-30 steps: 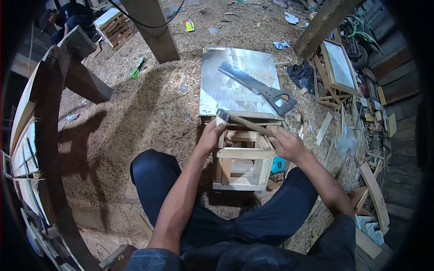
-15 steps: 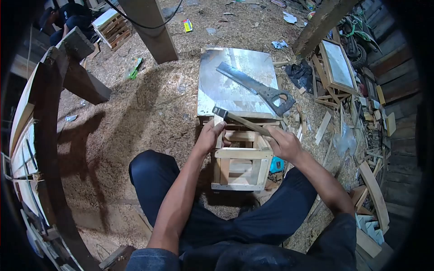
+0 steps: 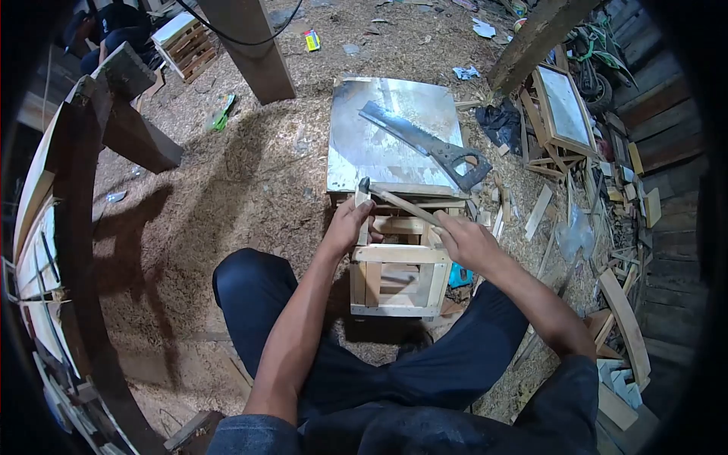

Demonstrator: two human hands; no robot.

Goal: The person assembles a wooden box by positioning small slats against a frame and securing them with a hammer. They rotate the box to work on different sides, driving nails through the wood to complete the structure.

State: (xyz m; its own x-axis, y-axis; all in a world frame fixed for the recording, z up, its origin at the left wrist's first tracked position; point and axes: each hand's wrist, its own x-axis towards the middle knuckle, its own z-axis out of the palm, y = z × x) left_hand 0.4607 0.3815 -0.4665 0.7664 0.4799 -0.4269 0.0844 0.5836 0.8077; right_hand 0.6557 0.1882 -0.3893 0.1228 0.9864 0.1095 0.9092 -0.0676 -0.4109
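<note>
My right hand [image 3: 466,241] is closed round the wooden handle of a hammer [image 3: 406,205]. The hammer's dark head is at the top end of a pale wood strip, near the front edge of the metal-topped table. My left hand [image 3: 350,226] grips that wood strip [image 3: 363,196], thumb along its face, at the left rear corner of a small wooden frame [image 3: 400,255]. This open frame of nailed slats stands between my knees. Beyond it a handsaw [image 3: 432,145] lies across the low table [image 3: 353,155], its handle overhanging the right edge.
A teal tape measure [image 3: 459,275] sits right of the frame. Wood offcuts [image 3: 539,212] litter the shavings-covered floor at right. A wooden post [image 3: 262,68] rises ahead on the left. Another person [image 3: 121,34] crouches at the far left beside a slatted crate [image 3: 184,47]. A motorbike [image 3: 603,61] stands far right.
The hammer has tilted, its head turning at the strip's top, and my right hand has shifted slightly left. My left hand still grips the strip. The whole view has moved a little.
</note>
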